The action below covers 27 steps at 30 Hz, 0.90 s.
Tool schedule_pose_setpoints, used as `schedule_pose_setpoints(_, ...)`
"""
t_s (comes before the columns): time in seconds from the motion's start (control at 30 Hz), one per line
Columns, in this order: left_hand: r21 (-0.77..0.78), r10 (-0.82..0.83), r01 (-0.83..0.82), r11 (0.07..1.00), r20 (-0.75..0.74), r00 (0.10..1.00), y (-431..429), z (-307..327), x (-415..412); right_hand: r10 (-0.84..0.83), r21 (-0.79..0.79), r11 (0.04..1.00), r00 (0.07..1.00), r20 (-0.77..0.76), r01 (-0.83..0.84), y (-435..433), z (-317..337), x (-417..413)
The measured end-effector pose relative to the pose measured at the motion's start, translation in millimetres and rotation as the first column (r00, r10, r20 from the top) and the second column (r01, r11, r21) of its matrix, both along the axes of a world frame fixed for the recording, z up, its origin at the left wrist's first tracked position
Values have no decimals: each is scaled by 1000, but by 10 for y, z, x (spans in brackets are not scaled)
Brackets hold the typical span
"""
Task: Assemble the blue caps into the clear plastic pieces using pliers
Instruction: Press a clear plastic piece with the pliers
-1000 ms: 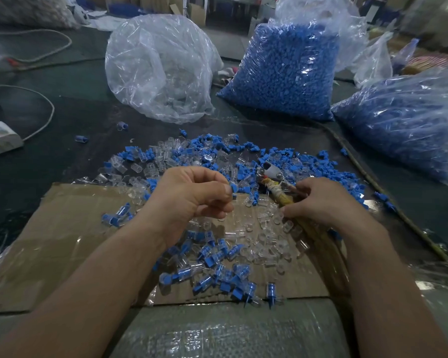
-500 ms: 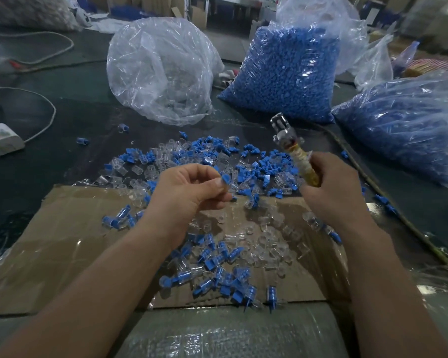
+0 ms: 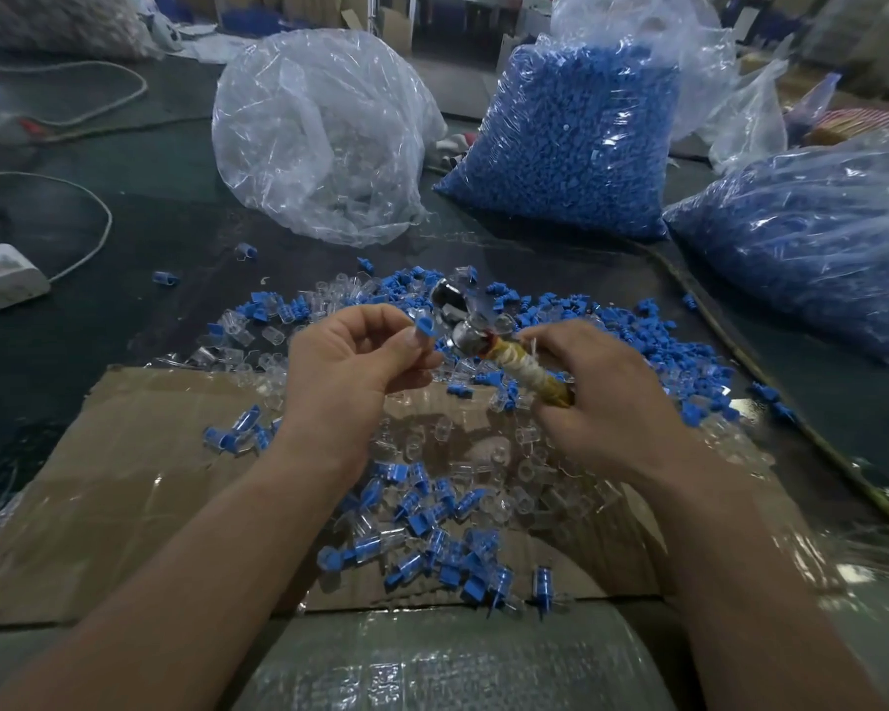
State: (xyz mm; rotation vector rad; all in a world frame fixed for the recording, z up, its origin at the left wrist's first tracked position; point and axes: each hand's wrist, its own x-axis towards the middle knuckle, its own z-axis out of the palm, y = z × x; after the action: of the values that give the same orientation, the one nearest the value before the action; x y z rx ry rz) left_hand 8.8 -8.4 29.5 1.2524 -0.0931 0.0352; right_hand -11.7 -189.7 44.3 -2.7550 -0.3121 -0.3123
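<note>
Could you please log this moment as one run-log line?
left hand pinches blue cap | right hand grips pliers | pliers head beside cap | assembled pieces on cardboard

**Bare hands, bare forearms**

The left hand (image 3: 345,366) and the right hand (image 3: 606,397) are both bare from fingertips to wrists. The left forearm (image 3: 186,572) and the right forearm (image 3: 740,582) are bare too, uncovered all the way to the lower edge of the view. The left thumbnail (image 3: 413,344) looks short and plain. The right hand's knuckles show as soft ridges.
</note>
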Motion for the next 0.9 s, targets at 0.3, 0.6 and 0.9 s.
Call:
schedule_pose_setpoints(0.3,85,19,-25,996,68,998,-3,7,-20,16,-21,1000,999,-47,-17,22,-7,1)
schedule_pose_setpoints(0.6,138,39,-51,989,85,996,-6,-12,-26,51,-31,998,995,-87,-54,55,7,-7)
schedule_pose_setpoints(0.9,280,120,-171,945,190,974,-20,-18,-48,23,7,1000,996,-86,-22,98,4,-11)
